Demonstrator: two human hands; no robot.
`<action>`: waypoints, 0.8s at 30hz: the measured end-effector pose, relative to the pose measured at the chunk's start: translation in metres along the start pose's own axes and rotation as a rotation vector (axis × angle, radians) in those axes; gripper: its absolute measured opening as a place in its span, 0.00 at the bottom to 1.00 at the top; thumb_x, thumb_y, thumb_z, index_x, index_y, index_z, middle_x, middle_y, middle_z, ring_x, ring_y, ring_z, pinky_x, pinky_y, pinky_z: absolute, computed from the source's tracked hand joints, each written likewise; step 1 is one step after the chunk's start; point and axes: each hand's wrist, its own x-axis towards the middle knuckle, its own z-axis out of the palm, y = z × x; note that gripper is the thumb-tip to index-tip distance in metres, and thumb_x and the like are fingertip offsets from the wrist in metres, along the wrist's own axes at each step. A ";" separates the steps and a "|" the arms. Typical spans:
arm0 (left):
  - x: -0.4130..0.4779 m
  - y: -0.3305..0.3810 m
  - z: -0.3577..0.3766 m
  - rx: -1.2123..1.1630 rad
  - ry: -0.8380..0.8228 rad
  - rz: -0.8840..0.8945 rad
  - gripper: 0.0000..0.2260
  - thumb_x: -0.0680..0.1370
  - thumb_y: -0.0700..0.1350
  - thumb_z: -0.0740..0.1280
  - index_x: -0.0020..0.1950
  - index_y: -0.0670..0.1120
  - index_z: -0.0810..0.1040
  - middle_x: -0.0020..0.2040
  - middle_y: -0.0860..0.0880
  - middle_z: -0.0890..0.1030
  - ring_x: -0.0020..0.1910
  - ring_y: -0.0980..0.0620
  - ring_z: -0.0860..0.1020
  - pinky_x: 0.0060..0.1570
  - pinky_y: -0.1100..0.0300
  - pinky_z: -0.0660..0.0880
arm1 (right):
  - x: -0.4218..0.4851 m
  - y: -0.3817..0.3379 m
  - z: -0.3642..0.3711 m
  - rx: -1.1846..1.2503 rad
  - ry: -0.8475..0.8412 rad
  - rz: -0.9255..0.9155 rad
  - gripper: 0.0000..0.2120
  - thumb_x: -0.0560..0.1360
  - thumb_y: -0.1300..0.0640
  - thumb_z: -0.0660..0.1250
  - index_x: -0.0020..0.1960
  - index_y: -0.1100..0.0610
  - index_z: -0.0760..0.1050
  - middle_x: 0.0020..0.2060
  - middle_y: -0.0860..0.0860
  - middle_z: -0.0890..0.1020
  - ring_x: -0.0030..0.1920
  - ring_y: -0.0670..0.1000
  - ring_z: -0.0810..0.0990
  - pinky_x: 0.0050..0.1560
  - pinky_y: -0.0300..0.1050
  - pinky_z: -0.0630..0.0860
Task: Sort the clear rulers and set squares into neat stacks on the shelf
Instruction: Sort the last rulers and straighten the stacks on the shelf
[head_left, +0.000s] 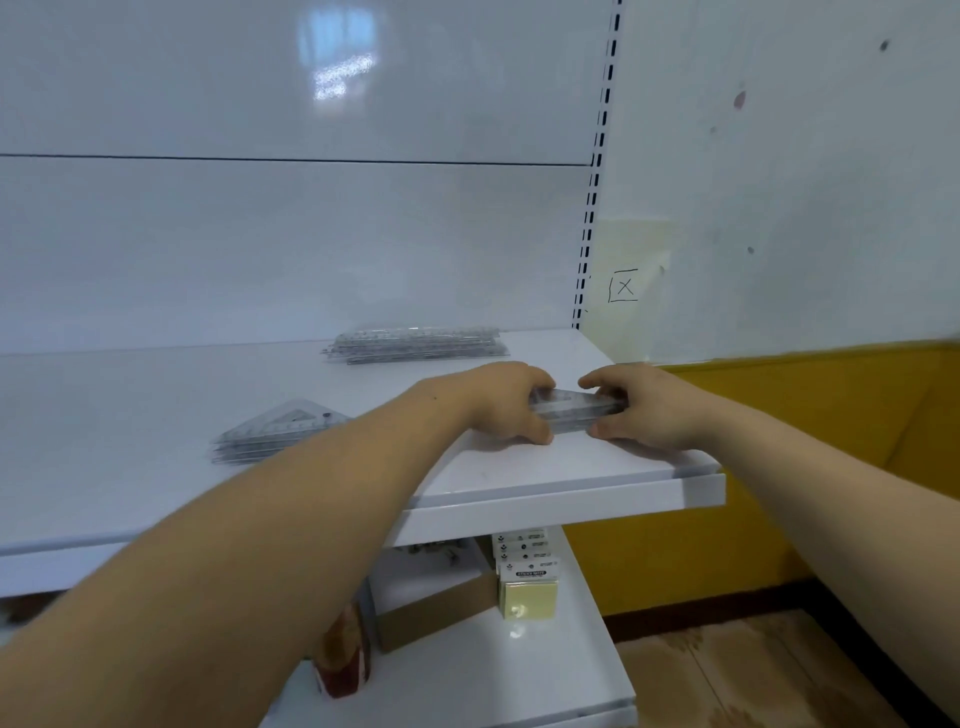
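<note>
On white shelf (519, 467), clear flat rulers (576, 408), both hands gripping

This looks like a stationery shop: a white metal display shelf (545, 467) runs up to a slotted upright (597, 171), carrying stacks of clear rulers (415, 343) and set squares (275, 431), with rows of sticky-note packs (527, 582) on the level below.

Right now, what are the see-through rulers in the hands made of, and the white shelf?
The rulers, gripped by the left hand and right hand, look like clear glossy plastic: you see through them, with printed marks. The shelf looks like smooth white-painted metal, probably, given its folded edge.
</note>
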 end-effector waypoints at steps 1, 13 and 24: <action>0.002 -0.001 0.001 -0.012 0.014 0.007 0.29 0.73 0.53 0.70 0.71 0.48 0.66 0.68 0.49 0.70 0.61 0.48 0.72 0.61 0.56 0.68 | -0.001 0.002 0.000 -0.017 0.008 0.000 0.23 0.72 0.51 0.71 0.66 0.49 0.72 0.50 0.44 0.76 0.49 0.47 0.76 0.50 0.39 0.70; 0.008 -0.003 0.003 -0.048 -0.047 0.008 0.26 0.73 0.54 0.69 0.69 0.52 0.67 0.62 0.52 0.72 0.55 0.50 0.73 0.59 0.54 0.70 | -0.009 0.013 0.007 -0.013 0.083 -0.059 0.13 0.76 0.51 0.67 0.59 0.48 0.74 0.49 0.43 0.78 0.46 0.43 0.75 0.44 0.35 0.69; 0.003 -0.001 0.002 -0.085 -0.003 -0.006 0.35 0.73 0.50 0.71 0.76 0.51 0.58 0.73 0.50 0.64 0.69 0.49 0.67 0.67 0.56 0.64 | -0.015 0.011 0.003 0.087 0.094 0.029 0.22 0.75 0.58 0.68 0.68 0.49 0.70 0.54 0.46 0.75 0.51 0.45 0.75 0.45 0.34 0.70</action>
